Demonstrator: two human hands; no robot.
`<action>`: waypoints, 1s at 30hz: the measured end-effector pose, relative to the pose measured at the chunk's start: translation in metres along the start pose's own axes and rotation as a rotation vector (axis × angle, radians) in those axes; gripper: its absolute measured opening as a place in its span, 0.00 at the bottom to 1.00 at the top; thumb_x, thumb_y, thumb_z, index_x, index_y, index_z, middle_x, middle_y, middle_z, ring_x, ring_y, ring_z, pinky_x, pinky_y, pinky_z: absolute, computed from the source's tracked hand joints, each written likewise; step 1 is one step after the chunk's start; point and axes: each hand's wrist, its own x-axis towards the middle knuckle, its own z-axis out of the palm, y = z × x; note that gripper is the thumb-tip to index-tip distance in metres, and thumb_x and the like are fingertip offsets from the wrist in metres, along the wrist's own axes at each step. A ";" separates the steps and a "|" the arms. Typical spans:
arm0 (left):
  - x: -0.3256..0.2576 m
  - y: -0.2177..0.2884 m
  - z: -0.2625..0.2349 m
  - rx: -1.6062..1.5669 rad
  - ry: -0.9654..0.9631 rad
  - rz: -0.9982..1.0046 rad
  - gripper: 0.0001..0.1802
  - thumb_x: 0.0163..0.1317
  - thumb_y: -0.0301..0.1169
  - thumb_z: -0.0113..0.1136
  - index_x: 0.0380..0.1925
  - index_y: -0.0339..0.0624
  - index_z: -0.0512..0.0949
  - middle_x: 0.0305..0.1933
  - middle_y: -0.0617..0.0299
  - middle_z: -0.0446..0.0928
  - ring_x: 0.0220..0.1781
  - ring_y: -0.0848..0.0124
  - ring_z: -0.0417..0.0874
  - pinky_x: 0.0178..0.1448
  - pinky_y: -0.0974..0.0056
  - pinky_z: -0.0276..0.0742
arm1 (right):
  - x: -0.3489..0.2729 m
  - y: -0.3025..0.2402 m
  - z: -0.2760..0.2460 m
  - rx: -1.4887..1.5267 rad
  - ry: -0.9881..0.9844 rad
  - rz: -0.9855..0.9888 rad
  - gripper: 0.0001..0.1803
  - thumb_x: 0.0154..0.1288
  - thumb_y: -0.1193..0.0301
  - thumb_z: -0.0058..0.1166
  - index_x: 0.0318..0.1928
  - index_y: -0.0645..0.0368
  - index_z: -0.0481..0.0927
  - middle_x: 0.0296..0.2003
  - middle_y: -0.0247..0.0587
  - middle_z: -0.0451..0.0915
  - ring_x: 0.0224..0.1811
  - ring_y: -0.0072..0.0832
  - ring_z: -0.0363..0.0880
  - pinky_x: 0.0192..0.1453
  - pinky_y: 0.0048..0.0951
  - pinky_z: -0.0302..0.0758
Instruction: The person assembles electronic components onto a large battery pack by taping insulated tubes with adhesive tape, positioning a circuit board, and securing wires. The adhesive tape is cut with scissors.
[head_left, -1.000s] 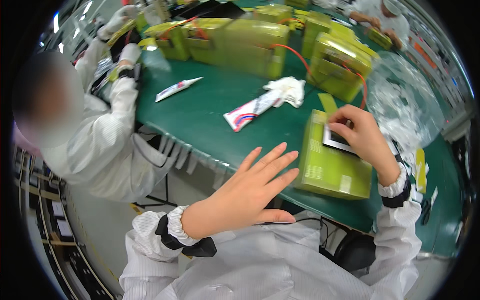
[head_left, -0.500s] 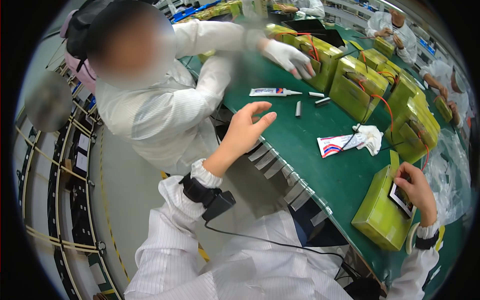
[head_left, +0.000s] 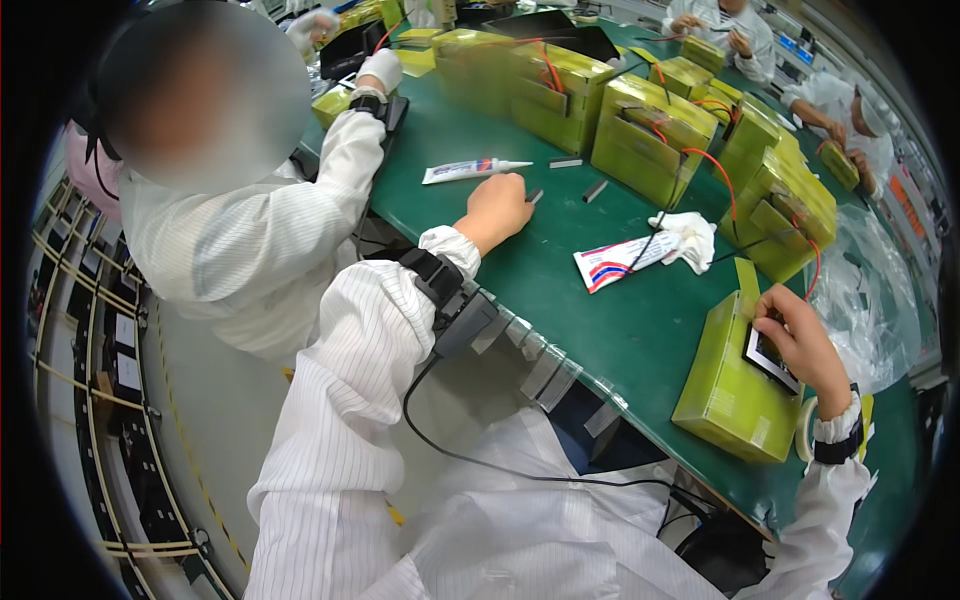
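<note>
My left hand (head_left: 497, 214) is over the table near the co-worker, its fingers closed on a small grey strip (head_left: 536, 196). Two similar short pieces lie beyond it, a pale strip (head_left: 565, 162) and a dark grey strip (head_left: 595, 191). At the right, my right hand (head_left: 808, 345) pinches the upper edge of a small black panel with a white border (head_left: 768, 362). That panel rests against the face of a yellow-green wrapped block (head_left: 722, 385), probably a battery pack. My right fingers partly cover the panel.
A white tube with a nozzle (head_left: 470, 171) lies beyond my left hand. Another tube (head_left: 618, 262) touches a crumpled white tissue (head_left: 690, 240). Several wrapped blocks with red wires (head_left: 655, 130) line the far side. A co-worker's sleeve (head_left: 350, 155) is close at left; clear plastic film (head_left: 865, 300) lies right.
My left hand has gone from open in the air down to the table and closed on a grey strip. The co-worker's gloved hand has drawn back left. My right hand stays at the panel.
</note>
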 end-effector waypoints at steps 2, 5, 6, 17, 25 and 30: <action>0.005 -0.007 0.004 0.031 -0.002 0.001 0.08 0.45 0.31 0.59 0.23 0.37 0.78 0.26 0.48 0.77 0.32 0.54 0.78 0.38 0.56 0.74 | -0.002 -0.003 0.001 -0.006 -0.004 -0.020 0.05 0.55 0.82 0.47 0.30 0.64 0.66 0.25 0.40 0.66 0.28 0.30 0.64 0.34 0.26 0.64; 0.004 0.021 -0.019 -0.116 -0.105 0.165 0.09 0.48 0.30 0.55 0.25 0.34 0.77 0.28 0.45 0.76 0.33 0.53 0.78 0.36 0.53 0.72 | -0.016 0.005 -0.004 -0.103 0.089 -0.060 0.05 0.56 0.80 0.47 0.31 0.64 0.65 0.27 0.44 0.66 0.30 0.37 0.66 0.36 0.28 0.65; -0.002 0.023 -0.023 -0.196 -0.078 0.240 0.09 0.49 0.30 0.55 0.25 0.34 0.77 0.26 0.46 0.76 0.30 0.55 0.78 0.33 0.55 0.71 | -0.018 0.013 -0.003 -0.109 0.092 -0.067 0.05 0.56 0.80 0.47 0.32 0.63 0.66 0.28 0.45 0.65 0.31 0.37 0.66 0.37 0.30 0.65; -0.113 0.059 -0.086 -0.809 -0.294 0.065 0.10 0.60 0.26 0.50 0.39 0.32 0.70 0.32 0.65 0.71 0.34 0.79 0.70 0.39 0.75 0.65 | -0.161 0.055 -0.068 -0.152 0.612 0.377 0.08 0.60 0.74 0.49 0.38 0.66 0.74 0.30 0.39 0.76 0.31 0.23 0.72 0.36 0.22 0.69; -0.118 0.100 -0.073 -0.955 -0.345 0.179 0.12 0.60 0.29 0.50 0.40 0.33 0.70 0.38 0.61 0.72 0.37 0.76 0.71 0.41 0.72 0.67 | -0.338 0.107 -0.061 -0.492 0.693 1.098 0.09 0.53 0.74 0.53 0.34 0.67 0.77 0.28 0.50 0.78 0.32 0.37 0.78 0.37 0.30 0.72; -0.114 0.094 -0.073 -0.934 -0.379 0.160 0.10 0.59 0.31 0.50 0.36 0.35 0.70 0.35 0.63 0.72 0.37 0.76 0.71 0.43 0.72 0.65 | -0.393 0.201 -0.047 -0.533 0.796 1.193 0.21 0.57 0.57 0.53 0.32 0.67 0.77 0.26 0.52 0.78 0.30 0.41 0.77 0.36 0.35 0.71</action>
